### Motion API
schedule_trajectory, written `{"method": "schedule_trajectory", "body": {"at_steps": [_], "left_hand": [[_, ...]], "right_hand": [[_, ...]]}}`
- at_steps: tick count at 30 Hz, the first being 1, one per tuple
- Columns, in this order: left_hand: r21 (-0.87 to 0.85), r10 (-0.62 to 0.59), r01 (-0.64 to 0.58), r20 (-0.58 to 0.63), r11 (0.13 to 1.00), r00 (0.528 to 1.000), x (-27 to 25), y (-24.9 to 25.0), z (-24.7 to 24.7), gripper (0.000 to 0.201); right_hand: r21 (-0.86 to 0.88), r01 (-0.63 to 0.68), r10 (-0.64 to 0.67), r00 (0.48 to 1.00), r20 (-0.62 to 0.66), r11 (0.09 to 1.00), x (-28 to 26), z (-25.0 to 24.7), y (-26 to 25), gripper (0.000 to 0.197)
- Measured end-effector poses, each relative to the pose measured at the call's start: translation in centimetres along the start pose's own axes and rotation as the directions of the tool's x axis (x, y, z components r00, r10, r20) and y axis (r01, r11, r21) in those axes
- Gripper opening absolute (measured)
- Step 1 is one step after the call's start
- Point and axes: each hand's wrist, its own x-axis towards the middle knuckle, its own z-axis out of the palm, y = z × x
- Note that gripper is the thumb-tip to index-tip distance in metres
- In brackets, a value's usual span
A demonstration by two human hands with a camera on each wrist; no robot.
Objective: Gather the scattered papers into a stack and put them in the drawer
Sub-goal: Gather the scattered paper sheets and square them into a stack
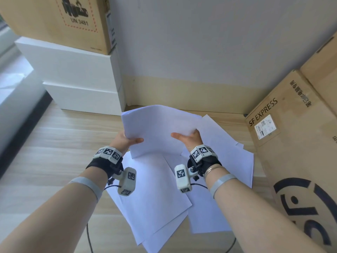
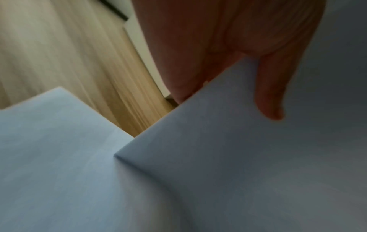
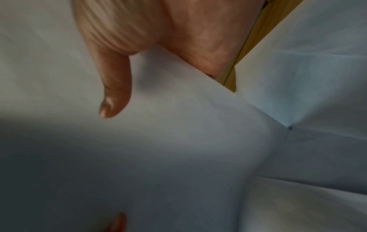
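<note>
- Left hand and right hand hold a small bundle of white sheets lifted above the desk.
- Each grip pinches the bundle's near edge, thumb on top and fingers hidden beneath.
- More loose papers lie overlapping on the desk, directly below the bundle.
- An SF Express carton stands right of the bundle; white boxes stand to its left.
</note>
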Motion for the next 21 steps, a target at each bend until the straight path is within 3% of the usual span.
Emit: {"method": "schedule_trajectory", "body": {"at_steps": [3, 5, 9, 12, 13, 16, 18, 21], "left_hand": [[0.263, 0.038, -0.007, -0.113, 0.965, 0.993, 0.4, -0.3, 0.5, 0.020], [0.263, 0.043, 0.001, -0.160, 0.965, 0.986, 0.5, -0.5, 0.2, 0.013], [0.192, -0.030, 0.056, -0.137, 0.980, 0.990, 0.1, -1.3, -0.5, 0.029], [0.342, -0.030, 0.091, -0.180, 0.935, 0.983, 0.0, -2.2, 0.3, 0.036], [0.364, -0.010, 0.087, -0.210, 0.927, 0.978, 0.1, -2.4, 0.5, 0.034], [0.356, 0.059, 0.034, -0.247, 0.934, 0.967, 0.2, -2.0, 1.0, 0.018], [0.383, 0.071, 0.022, -0.226, 0.923, 0.972, 0.1, -2.0, 1.1, 0.022], [0.422, 0.022, 0.074, -0.217, 0.904, 0.976, -0.3, -2.9, 1.5, 0.033]], "right_hand": [[-0.024, -0.004, 0.005, 1.000, 0.018, 1.000, 0.3, 0.4, 0.3, 0.025], [-0.013, 0.000, 0.000, 1.000, -0.005, 1.000, 0.3, 0.0, 0.2, 0.025], [-0.121, -0.090, 0.095, 0.995, 0.036, 0.989, 0.5, -0.4, 1.5, 0.020], [-0.257, -0.197, 0.218, 0.975, 0.054, 0.946, 0.2, 0.6, 3.7, 0.058], [-0.255, -0.204, 0.221, 0.975, 0.040, 0.945, 0.2, 0.7, 4.0, 0.057], [-0.131, -0.164, 0.158, 0.986, -0.051, 0.978, 0.1, 0.8, 3.7, 0.013], [-0.093, -0.129, 0.120, 0.988, -0.092, 0.987, 0.0, 0.8, 3.8, 0.025], [-0.123, -0.166, 0.155, 0.983, -0.098, 0.978, -0.3, 1.0, 4.8, 0.028]]}}
